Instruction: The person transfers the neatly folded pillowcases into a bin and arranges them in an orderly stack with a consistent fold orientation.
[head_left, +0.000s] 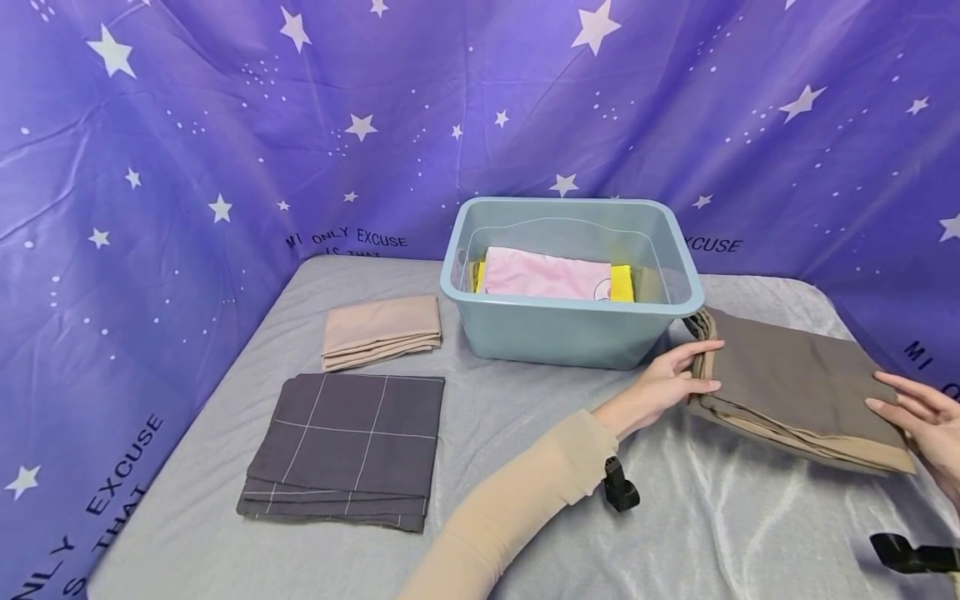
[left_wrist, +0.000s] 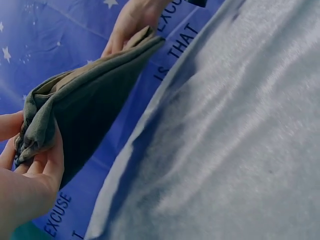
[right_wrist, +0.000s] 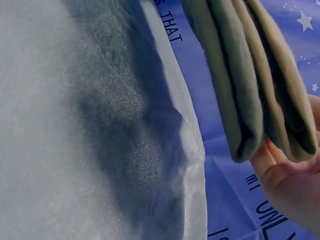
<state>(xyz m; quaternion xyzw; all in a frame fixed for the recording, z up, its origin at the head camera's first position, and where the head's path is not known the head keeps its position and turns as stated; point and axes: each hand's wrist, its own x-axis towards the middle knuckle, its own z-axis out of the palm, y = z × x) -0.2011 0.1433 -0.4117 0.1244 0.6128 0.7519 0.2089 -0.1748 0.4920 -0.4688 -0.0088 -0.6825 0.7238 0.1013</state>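
Note:
A folded grey-brown cloth (head_left: 802, 379) with tan edges spans both hands at the right of the head view. My left hand (head_left: 660, 387) grips its left end, thumb and fingers pinching the stacked layers beside the bin's corner. At the opposite end, my right hand (head_left: 926, 421) pinches the cloth's right side. The left wrist view has the cloth (left_wrist: 95, 100) hanging above the bed-like surface, its folds bunched in the left hand (left_wrist: 35, 185). Thick layered folds (right_wrist: 250, 80) show in the right wrist view, with the right hand (right_wrist: 295, 182) under their lower end.
A blue-grey plastic bin (head_left: 555, 333) stands at the back centre, holding a folded pink cloth (head_left: 547, 273) and yellow fabric (head_left: 622, 284). To its left lie a folded beige cloth (head_left: 382, 325) and a dark checked cloth (head_left: 348, 450) on the grey velvety cover (head_left: 525, 433). Starry purple curtains (head_left: 420, 83) surround it.

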